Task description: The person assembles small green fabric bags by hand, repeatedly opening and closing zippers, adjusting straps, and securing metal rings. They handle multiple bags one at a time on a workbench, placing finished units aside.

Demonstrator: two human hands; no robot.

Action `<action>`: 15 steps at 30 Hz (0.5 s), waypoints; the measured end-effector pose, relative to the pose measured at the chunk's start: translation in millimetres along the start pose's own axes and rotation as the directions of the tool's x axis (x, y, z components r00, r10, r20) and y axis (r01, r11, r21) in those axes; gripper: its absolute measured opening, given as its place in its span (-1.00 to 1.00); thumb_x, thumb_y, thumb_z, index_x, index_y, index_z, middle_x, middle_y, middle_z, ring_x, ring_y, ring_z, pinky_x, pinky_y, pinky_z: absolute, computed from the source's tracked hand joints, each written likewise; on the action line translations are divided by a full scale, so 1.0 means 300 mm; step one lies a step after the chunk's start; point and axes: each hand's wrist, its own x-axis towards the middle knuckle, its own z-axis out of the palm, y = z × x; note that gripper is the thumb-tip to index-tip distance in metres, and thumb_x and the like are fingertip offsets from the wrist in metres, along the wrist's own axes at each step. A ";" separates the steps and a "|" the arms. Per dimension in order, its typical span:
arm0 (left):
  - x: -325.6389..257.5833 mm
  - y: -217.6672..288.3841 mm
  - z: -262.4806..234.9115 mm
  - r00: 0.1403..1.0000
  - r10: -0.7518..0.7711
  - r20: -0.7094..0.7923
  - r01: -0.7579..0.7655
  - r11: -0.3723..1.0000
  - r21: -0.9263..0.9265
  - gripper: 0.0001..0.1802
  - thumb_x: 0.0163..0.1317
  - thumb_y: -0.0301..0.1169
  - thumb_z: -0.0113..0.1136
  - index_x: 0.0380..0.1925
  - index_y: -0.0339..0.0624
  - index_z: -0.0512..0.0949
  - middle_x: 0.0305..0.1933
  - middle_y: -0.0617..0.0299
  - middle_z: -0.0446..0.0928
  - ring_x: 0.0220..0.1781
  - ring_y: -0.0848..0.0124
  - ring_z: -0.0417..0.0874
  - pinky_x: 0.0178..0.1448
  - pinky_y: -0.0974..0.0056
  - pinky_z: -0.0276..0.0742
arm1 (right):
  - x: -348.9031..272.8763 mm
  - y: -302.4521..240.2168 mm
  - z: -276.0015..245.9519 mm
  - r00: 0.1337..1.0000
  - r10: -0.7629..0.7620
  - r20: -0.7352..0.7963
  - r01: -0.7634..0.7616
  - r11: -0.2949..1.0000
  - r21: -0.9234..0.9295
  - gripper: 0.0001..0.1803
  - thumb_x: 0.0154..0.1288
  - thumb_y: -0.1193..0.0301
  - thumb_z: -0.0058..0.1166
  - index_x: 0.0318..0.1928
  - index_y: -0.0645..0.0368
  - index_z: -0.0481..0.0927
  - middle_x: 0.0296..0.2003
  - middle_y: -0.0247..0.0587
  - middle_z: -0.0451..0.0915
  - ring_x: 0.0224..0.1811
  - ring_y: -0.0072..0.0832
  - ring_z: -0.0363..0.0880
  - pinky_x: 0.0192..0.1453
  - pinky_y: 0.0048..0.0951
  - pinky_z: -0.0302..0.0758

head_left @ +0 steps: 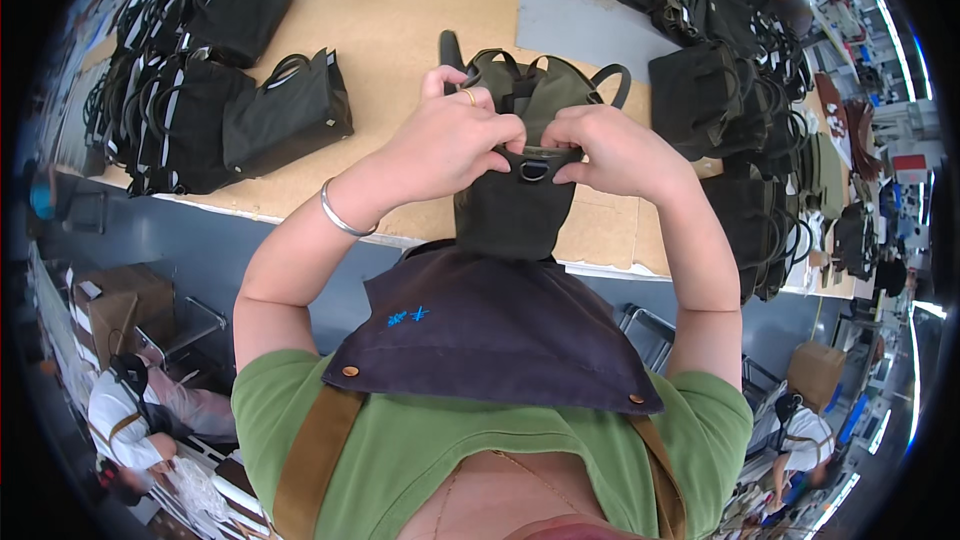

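One olive-green bag is standing at the near edge of the wooden table, and both hands are working on it. One dark bag is lying on its side to the left of the olive bag; the heaps of black bags further left, along the far edge and to the right are overlapping too much to count. The left hand is curling closed, pinching the olive bag's top edge. The right hand is closing likewise on that edge, just beside a metal ring. The fingertips are tucking out of sight, and the apron is hiding the bag's base.
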 end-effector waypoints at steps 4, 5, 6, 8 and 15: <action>-0.012 -0.010 -0.038 0.998 -0.061 0.015 0.062 0.995 -0.081 -0.87 0.04 -0.37 0.39 -0.45 0.02 0.59 -0.52 0.47 0.56 -0.24 0.44 0.50 0.25 0.04 0.06 | 0.000 -0.029 -0.039 0.993 0.077 0.087 -0.090 0.985 0.150 -0.71 -0.02 0.49 0.38 -0.26 0.26 0.60 -0.42 -0.20 0.53 -0.38 -0.31 0.52 -0.29 -0.37 0.46; -0.017 -0.013 -0.034 0.998 -0.066 0.008 0.066 0.993 -0.101 -0.88 0.04 -0.38 0.39 -0.45 0.00 0.60 -0.50 0.46 0.57 -0.25 0.45 0.50 0.25 0.06 0.06 | 0.001 -0.025 -0.035 0.992 0.083 0.095 -0.098 0.980 0.172 -0.73 0.01 0.47 0.37 -0.25 0.26 0.61 -0.43 -0.21 0.53 -0.40 -0.34 0.51 -0.31 -0.39 0.46; -0.020 -0.015 -0.032 0.998 -0.070 0.000 0.069 0.990 -0.122 -0.89 0.04 -0.39 0.39 -0.46 -0.02 0.61 -0.48 0.46 0.57 -0.26 0.46 0.50 0.25 0.07 0.06 | 0.001 -0.021 -0.035 0.991 0.088 0.102 -0.107 0.975 0.194 -0.75 0.05 0.46 0.36 -0.25 0.26 0.62 -0.43 -0.22 0.52 -0.41 -0.36 0.51 -0.32 -0.40 0.45; -0.027 -0.016 -0.037 0.996 -0.090 0.003 0.090 0.987 -0.135 -0.89 0.06 -0.38 0.38 -0.45 -0.02 0.60 -0.48 0.46 0.57 -0.26 0.46 0.50 0.25 0.08 0.06 | 0.000 -0.014 -0.039 0.995 0.033 0.090 -0.053 0.970 0.236 -0.78 0.11 0.46 0.31 -0.23 0.26 0.63 -0.43 -0.22 0.53 -0.43 -0.38 0.51 -0.33 -0.39 0.45; -0.041 -0.033 -0.028 0.981 -0.186 0.049 0.192 0.971 -0.143 -0.90 0.09 -0.35 0.36 -0.44 -0.02 0.61 -0.48 0.45 0.53 -0.24 0.46 0.49 0.26 0.11 0.04 | 0.012 0.024 -0.010 0.997 -0.070 0.024 0.059 0.950 0.307 -0.85 0.24 0.47 0.19 -0.20 0.27 0.64 -0.45 -0.19 0.53 -0.42 -0.36 0.52 -0.31 -0.39 0.46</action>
